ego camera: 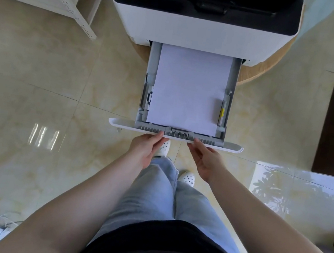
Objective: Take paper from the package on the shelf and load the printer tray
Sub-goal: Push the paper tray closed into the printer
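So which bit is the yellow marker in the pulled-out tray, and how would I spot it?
Start at the big white and black printer, then drop to the grey plastic tray pulled out below it, holding a white paper stack. The small yellow tab sits on the right side guide, the only coloured spot among grey parts.

White paper (189, 90) flat in pulled-out grey printer tray (153, 61)

head-worn view, steeply downward, close
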Tool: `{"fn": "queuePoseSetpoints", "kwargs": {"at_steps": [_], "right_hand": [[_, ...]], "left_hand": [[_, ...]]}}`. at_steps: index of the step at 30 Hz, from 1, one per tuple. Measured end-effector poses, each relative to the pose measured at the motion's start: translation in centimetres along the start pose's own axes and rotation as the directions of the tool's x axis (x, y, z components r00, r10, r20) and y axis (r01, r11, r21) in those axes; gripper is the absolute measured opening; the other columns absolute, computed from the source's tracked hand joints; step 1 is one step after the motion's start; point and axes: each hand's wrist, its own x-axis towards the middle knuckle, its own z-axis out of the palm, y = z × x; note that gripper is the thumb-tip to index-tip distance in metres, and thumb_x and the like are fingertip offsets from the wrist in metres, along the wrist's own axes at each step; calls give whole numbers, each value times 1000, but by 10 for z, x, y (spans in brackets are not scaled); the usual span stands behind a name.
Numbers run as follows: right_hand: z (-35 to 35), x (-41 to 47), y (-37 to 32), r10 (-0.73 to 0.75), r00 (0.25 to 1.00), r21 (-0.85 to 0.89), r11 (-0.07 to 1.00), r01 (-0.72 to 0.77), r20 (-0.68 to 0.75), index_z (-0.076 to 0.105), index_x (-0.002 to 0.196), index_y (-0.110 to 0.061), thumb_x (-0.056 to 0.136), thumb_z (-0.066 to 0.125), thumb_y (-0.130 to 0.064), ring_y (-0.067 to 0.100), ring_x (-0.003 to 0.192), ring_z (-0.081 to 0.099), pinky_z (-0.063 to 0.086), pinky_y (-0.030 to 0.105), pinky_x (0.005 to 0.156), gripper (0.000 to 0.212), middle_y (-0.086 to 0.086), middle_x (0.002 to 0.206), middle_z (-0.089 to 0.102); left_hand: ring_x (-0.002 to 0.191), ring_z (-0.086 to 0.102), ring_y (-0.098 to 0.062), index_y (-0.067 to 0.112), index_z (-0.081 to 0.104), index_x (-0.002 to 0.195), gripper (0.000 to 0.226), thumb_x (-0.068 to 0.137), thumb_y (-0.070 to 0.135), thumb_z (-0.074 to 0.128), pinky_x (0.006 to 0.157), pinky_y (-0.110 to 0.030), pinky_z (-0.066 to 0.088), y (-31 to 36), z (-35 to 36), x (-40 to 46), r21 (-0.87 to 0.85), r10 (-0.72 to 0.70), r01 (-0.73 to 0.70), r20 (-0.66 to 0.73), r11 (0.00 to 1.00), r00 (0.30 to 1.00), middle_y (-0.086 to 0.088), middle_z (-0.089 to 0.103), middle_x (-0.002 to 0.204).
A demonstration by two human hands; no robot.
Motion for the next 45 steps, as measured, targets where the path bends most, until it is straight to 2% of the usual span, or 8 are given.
{"fn": "queuePoseSetpoints", "kwargs": {"at_steps": [3,11,18,25,31,35,42,45], "right_hand": [[-2,2,4,-12,999,24,1000,11,30,64,91,3,80,70,-4,15,74,72,58,19,65,15,10,86,71],[-1,11,10,-93,996,16,996,93,-2,65,87,5,81,70,-3,15,75,73,57,19,68,11,10,84,72],[-7,12,16,-108,994,72,992,107,8,62,87,-1,82,69,-5,17,81,73,57,20,72,9,8,82,71],[-11,12,14,-139,986,109,986,129,88,61,83,-4,74,71,-12,12,80,72,55,18,73,16,2,76,72],[19,19,-20,-225,958,137,970,202,181,60,97,-1,75,70,-17,13,86,72,56,20,81,28,7,90,68],[46,26,-41,-248,950,151,964,221,191,61,96,0,88,62,-7,14,82,73,57,22,81,11,11,93,67],[64,33,-61,-276,944,123,959,257,179,61,96,4,88,62,-6,13,79,73,56,23,83,13,13,93,66],[69,34,-65,-292,940,81,956,282,175,62,93,3,88,62,-4,11,80,72,55,23,87,9,11,94,66]], "left_hand": [[94,70,-22,-7,64,92,16,80,2,71,72,-18,58,1,-5,3,6,39,-39,15,999,999,-16,70,97],[74,74,-13,-3,66,86,10,78,-1,72,64,-15,56,0,-7,15,66,73,-73,11,995,997,-3,76,72],[83,74,-16,0,65,92,15,79,2,72,69,-17,56,0,-15,20,25,40,-43,98,999,994,-5,76,81],[79,75,-15,2,65,84,5,82,-2,67,68,-16,56,1,-13,19,12,24,-27,192,1000,981,-4,76,76],[92,73,-19,-3,57,95,35,71,15,74,73,-16,55,31,18,32,-23,96,-94,288,995,953,-11,77,87],[92,73,-18,-1,61,91,22,79,14,72,75,-16,56,55,38,44,-22,136,-136,296,990,945,-10,77,85],[90,74,-18,-6,62,97,19,84,7,69,76,-17,55,66,58,52,-26,205,-206,277,978,939,-14,73,91],[82,74,-15,-1,65,91,13,81,2,71,74,-16,55,66,65,53,21,260,-274,261,961,930,-8,75,83]]}}
